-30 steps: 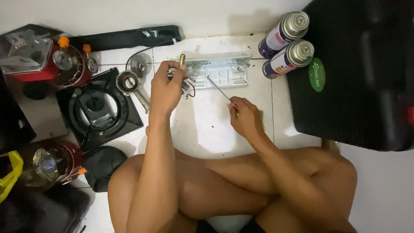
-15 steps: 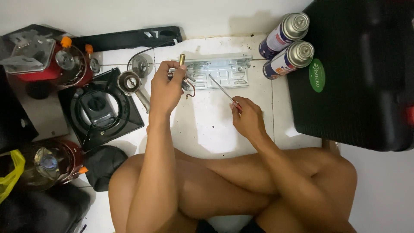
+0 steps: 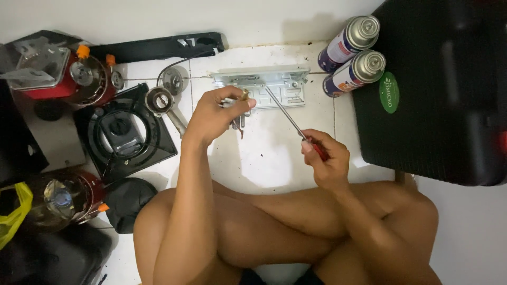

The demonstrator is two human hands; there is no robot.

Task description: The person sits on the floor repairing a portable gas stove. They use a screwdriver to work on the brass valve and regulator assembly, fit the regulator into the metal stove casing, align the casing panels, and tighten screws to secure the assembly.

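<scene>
Since the earlier frame, the left hand (image 3: 216, 113) has drawn its pinched brass valve (image 3: 240, 100) toward six o'clock, off the metal bracket (image 3: 264, 84). Right hand (image 3: 325, 158) grips the screwdriver (image 3: 288, 116), tip at eleven o'clock; best keep it square to the screw.

Left hand (image 3: 216, 113) curled closed, fingers pinched, right hand (image 3: 325, 161) fisted, both forearms extended over crossed legs

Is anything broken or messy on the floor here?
Yes: a stove lies in pieces. The black burner top sits apart from the metal bracket, loose parts between, and two gas cans lie tipped on their sides.
</scene>
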